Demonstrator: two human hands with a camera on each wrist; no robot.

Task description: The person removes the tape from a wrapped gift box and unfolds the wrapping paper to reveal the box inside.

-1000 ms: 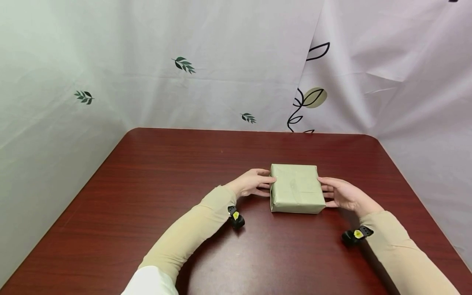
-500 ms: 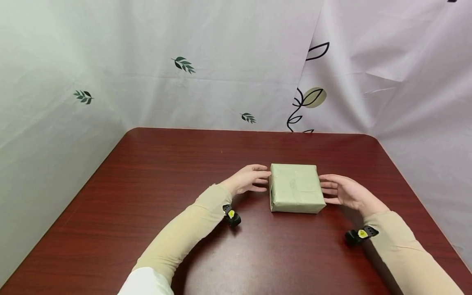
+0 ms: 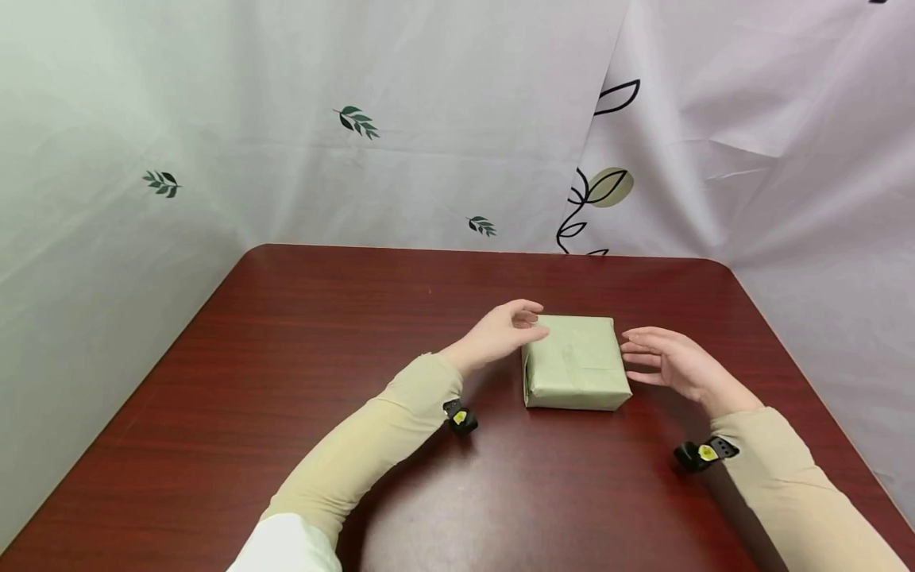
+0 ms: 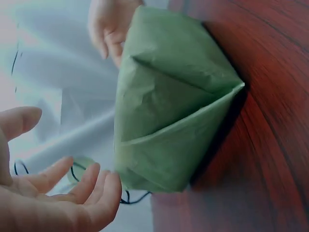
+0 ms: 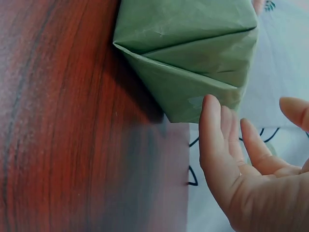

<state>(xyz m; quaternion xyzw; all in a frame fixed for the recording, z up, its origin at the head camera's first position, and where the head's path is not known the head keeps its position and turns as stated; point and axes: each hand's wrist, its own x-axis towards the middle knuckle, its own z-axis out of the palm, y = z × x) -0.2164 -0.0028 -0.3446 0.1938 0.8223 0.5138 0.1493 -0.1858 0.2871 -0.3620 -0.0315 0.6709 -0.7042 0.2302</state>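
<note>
A box wrapped in pale green paper (image 3: 575, 365) lies flat on the dark red wooden table, right of the middle. Its folded paper ends show in both wrist views, as on the green box (image 4: 169, 106) in the left one. My left hand (image 3: 500, 332) hovers at the box's far left corner, fingers loosely bent and thumb over the top edge, holding nothing. Just off the right side is my right hand (image 3: 668, 361), its fingers spread and relaxed. In the right wrist view those fingers (image 5: 211, 125) come close to the folded end; whether they touch cannot be told.
The table (image 3: 343, 318) has rounded far corners. White cloth (image 3: 429, 175) with leaf prints hangs behind it and along both sides. A black wrist camera (image 3: 461, 417) sits below the left wrist, another black camera (image 3: 704, 453) by the right.
Both hands have come off the box's sides. The left has risen and moved to the far left corner; the right has drawn slightly away and up. The box has stayed in place.
</note>
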